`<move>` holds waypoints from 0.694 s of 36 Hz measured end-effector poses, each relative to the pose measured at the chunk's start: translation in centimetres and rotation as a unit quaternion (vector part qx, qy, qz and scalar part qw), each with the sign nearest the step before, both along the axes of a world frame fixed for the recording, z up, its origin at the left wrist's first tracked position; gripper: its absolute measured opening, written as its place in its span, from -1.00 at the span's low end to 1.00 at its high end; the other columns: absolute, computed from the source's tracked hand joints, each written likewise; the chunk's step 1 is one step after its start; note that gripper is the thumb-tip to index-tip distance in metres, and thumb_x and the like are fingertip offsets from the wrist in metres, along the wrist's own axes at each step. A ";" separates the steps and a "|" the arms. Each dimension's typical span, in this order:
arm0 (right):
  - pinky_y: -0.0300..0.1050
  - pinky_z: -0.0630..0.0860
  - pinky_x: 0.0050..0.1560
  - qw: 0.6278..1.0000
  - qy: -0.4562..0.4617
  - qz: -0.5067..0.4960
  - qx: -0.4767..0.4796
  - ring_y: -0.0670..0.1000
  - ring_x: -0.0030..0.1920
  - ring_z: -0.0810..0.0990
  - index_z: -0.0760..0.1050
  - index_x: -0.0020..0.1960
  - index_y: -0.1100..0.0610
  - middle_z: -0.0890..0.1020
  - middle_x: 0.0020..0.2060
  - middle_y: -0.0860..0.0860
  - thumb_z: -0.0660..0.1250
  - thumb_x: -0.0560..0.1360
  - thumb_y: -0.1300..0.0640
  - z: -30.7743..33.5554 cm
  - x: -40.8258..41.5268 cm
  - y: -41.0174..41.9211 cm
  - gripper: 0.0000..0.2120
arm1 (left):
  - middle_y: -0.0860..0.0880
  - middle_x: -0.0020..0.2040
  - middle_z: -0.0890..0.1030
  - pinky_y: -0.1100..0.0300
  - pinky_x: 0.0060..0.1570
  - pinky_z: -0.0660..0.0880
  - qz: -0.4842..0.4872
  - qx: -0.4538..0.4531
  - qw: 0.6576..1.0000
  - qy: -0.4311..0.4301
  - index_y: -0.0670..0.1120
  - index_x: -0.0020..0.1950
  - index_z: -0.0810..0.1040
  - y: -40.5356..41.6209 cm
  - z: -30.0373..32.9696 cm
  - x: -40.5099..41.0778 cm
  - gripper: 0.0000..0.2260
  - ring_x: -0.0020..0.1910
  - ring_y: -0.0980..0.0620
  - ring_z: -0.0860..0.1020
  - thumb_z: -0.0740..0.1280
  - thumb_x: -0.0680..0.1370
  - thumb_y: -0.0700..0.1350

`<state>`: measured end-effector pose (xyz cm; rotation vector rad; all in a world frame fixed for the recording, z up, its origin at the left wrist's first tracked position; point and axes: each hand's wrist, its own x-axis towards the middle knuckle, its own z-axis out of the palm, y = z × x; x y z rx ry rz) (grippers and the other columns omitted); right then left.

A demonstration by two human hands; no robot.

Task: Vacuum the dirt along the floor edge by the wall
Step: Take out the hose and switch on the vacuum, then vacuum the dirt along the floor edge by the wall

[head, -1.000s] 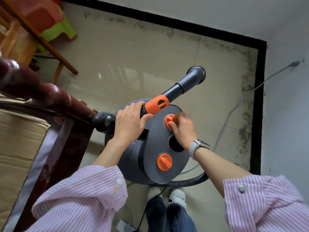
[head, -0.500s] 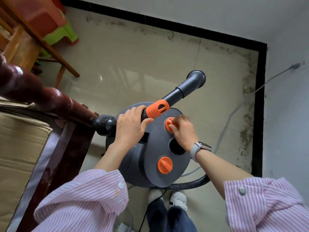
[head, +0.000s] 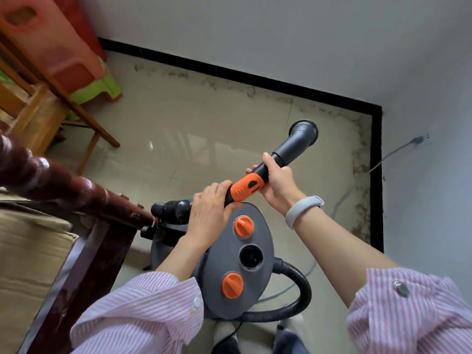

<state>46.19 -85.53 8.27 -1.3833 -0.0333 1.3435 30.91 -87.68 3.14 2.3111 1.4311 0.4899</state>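
A grey canister vacuum (head: 222, 261) with two orange knobs stands on the tiled floor in front of my feet. Its black wand (head: 286, 152) with an orange collar (head: 246, 187) points up and to the right, ending in a round nozzle (head: 304, 130). My left hand (head: 209, 210) grips the wand just below the orange collar. My right hand (head: 278, 182) is wrapped around the wand just above the collar. Dark dirt (head: 360, 175) lies along the floor edge by the black skirting on the right and along the far wall (head: 214, 80).
A black ribbed hose (head: 298, 300) loops behind the vacuum. A grey power cord (head: 365, 175) runs to a wall socket (head: 419, 140) at the right. A dark wooden bed frame (head: 76, 200) is at the left. Wooden chair legs (head: 84, 116) and stacked plastic stools (head: 84, 72) stand at the back left.
My right hand has left the upper orange knob on the vacuum and taken hold of the wand above the collar. The view has shifted, and the wand is raised higher.
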 end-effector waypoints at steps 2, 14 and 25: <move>-0.02 0.50 -0.23 1.000 -0.008 -0.011 0.005 0.08 -0.34 0.52 0.28 -0.13 0.20 0.45 -0.33 0.11 0.22 0.60 0.20 0.8 1.4 0.6 -0.83 | -0.10 -0.07 0.55 -0.01 -0.10 0.37 0.002 -0.002 1.000 -0.006 -0.15 0.17 0.47 0.6 0.8 1.5 -0.64 -0.09 -0.16 0.51 0.40 0.48 0.02; 0.03 0.49 -0.22 1.000 -0.018 -0.014 -0.021 0.10 -0.34 0.51 0.29 -0.15 0.21 0.46 -0.31 0.14 0.22 0.60 0.20 0.7 17.3 4.5 -0.82 | -0.01 0.00 0.58 -0.07 0.19 0.33 0.073 -0.047 0.993 0.079 -0.04 0.09 0.54 3.9 -0.4 12.1 -0.68 0.05 -0.11 0.53 0.43 0.39 0.03; 0.08 0.51 -0.25 0.998 0.019 -0.001 -0.067 0.12 -0.36 0.50 0.27 -0.13 0.21 0.46 -0.30 0.16 0.23 0.59 0.20 -0.4 32.3 10.2 -0.82 | 0.01 -0.12 0.57 -0.17 0.01 0.48 0.100 -0.088 0.980 0.149 0.02 -0.01 0.56 8.1 -1.6 26.1 -0.61 -0.10 -0.13 0.55 0.56 0.21 -0.12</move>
